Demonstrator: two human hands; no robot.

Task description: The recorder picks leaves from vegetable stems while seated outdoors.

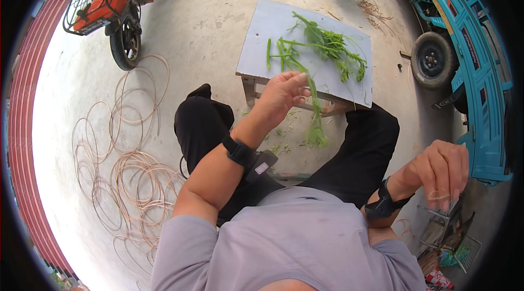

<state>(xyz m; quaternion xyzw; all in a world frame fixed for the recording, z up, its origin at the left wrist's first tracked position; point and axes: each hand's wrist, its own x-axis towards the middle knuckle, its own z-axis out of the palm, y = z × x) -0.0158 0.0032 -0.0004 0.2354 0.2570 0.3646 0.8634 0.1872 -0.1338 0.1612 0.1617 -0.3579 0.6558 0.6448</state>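
Note:
My left hand (286, 94) is closed, thumb and fingers pinching a leafy green vine shoot (315, 114). The shoot's stem runs up over the near edge of a low grey-topped table (254, 56), and its leafy tip hangs down between my knees. On the tabletop lies a loose pile of similar green shoots (330, 43), with several bare cut stems (268, 54) at its left. Off to the right, away from the table, my right hand (441, 171) has its fingers stretched downward and slightly apart. A thin pale curl shows by its fingertips; whether it touches them is unclear.
Green scraps (281, 138) litter the floor under the table. Coils of thin cane-like strips (142, 182) spread at my left, near a red scooter (109, 2). A blue cargo vehicle (475, 73) stands at the right. Below my right hand is a metal rack (436, 231) with bags.

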